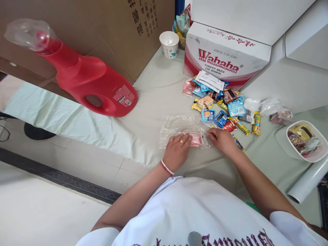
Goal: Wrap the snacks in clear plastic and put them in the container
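- Pink packet (196, 139) lies in or on the clear bag (176, 123), on the table (151, 99).
- Left hand (177, 150) covers the packet; its grip I cannot tell.
- Right hand (223, 140) pinches the bag's right end.

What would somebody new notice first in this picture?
Probably the big red bottle on the left, in front of brown cardboard. Next, perhaps the colourful pile of packets in front of the Wahaha box. Then the left hand and right hand near the middle, at a clear plastic bag.
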`<act>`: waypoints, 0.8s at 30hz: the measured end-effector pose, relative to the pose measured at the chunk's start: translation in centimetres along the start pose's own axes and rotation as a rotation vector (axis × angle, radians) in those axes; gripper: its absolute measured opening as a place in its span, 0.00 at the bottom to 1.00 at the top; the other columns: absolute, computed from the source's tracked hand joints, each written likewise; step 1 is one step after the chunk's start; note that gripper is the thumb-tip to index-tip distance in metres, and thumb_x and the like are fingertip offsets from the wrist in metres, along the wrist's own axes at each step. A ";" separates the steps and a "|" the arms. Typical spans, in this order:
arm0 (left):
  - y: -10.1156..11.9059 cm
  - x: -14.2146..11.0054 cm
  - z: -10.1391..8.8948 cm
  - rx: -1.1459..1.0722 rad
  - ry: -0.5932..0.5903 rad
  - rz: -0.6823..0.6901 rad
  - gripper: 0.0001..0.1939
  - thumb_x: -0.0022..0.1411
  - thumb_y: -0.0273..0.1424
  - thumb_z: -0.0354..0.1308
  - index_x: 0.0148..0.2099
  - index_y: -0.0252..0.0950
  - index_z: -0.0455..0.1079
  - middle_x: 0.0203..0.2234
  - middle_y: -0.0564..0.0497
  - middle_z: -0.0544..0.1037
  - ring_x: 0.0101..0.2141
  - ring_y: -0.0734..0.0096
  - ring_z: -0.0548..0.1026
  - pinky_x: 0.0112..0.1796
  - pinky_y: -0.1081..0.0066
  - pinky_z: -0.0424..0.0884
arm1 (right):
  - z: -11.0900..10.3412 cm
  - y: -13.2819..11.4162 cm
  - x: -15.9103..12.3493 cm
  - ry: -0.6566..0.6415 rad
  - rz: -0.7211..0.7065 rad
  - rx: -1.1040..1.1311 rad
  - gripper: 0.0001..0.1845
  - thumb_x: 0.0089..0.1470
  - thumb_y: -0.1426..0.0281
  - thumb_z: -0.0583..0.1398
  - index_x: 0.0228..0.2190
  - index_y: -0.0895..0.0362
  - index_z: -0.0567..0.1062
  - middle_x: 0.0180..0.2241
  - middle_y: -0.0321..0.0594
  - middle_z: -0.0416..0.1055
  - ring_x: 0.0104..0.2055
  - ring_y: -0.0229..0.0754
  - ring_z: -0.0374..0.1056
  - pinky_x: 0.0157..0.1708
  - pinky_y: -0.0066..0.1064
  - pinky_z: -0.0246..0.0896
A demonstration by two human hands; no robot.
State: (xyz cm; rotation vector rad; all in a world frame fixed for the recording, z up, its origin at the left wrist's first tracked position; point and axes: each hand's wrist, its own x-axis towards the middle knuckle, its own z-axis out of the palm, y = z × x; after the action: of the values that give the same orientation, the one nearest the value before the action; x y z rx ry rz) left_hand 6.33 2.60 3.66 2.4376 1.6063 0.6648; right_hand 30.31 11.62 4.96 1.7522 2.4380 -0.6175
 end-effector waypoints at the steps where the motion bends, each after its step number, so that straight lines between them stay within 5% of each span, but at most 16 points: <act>1: -0.3 0.6 0.8 0.017 -0.050 -0.039 0.19 0.69 0.26 0.50 0.58 0.40 0.73 0.54 0.43 0.80 0.53 0.56 0.74 0.46 0.57 0.67 | -0.6 -0.2 0.0 0.003 0.010 -0.052 0.13 0.66 0.65 0.55 0.39 0.55 0.79 0.38 0.46 0.79 0.37 0.47 0.72 0.30 0.32 0.50; 4: -1.4 1.3 2.0 0.039 -0.110 -0.068 0.18 0.71 0.28 0.51 0.59 0.39 0.73 0.55 0.43 0.79 0.52 0.55 0.74 0.45 0.56 0.67 | -2.7 -1.3 1.2 0.102 -0.021 -0.191 0.16 0.68 0.64 0.53 0.39 0.56 0.79 0.41 0.51 0.77 0.41 0.51 0.71 0.31 0.34 0.52; 7: -1.6 1.0 2.1 0.038 -0.091 -0.064 0.20 0.70 0.27 0.52 0.61 0.40 0.72 0.55 0.43 0.79 0.53 0.54 0.72 0.46 0.55 0.66 | -4.0 -3.4 4.2 0.160 -0.225 -0.206 0.15 0.69 0.65 0.53 0.45 0.58 0.77 0.46 0.54 0.75 0.51 0.55 0.67 0.38 0.37 0.58; 10: -1.1 0.8 2.0 0.047 -0.073 -0.091 0.20 0.70 0.28 0.52 0.61 0.42 0.72 0.54 0.44 0.79 0.52 0.53 0.72 0.46 0.54 0.65 | -3.4 -5.9 8.0 0.068 -0.384 -0.209 0.17 0.65 0.70 0.57 0.54 0.61 0.72 0.52 0.55 0.73 0.56 0.56 0.62 0.47 0.39 0.59; 15: -0.7 0.7 2.2 0.075 -0.065 -0.117 0.19 0.71 0.29 0.50 0.60 0.42 0.73 0.55 0.45 0.79 0.47 0.53 0.72 0.41 0.55 0.63 | -2.0 -7.8 11.8 -0.131 -0.314 -0.235 0.19 0.62 0.71 0.59 0.51 0.69 0.74 0.48 0.60 0.74 0.51 0.59 0.66 0.48 0.42 0.57; 20: -0.8 0.4 2.3 0.061 -0.050 -0.132 0.19 0.71 0.29 0.50 0.59 0.43 0.74 0.55 0.43 0.78 0.46 0.53 0.70 0.41 0.55 0.63 | -3.5 -7.2 11.6 -0.142 -0.450 -0.168 0.10 0.60 0.71 0.60 0.40 0.62 0.79 0.46 0.52 0.74 0.51 0.55 0.65 0.49 0.39 0.53; 24: -0.6 0.3 2.6 0.100 -0.001 -0.192 0.18 0.72 0.31 0.49 0.57 0.43 0.75 0.42 0.40 0.77 0.42 0.53 0.68 0.40 0.55 0.62 | -5.0 -7.1 8.3 -0.069 -0.557 -0.212 0.12 0.66 0.71 0.54 0.45 0.61 0.76 0.46 0.51 0.72 0.44 0.49 0.68 0.40 0.34 0.53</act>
State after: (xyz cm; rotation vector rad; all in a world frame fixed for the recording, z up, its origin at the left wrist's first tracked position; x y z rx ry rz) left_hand 7.12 3.44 1.25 2.3080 1.8858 0.5649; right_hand 21.76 18.90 9.08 0.9541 2.8196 -0.4197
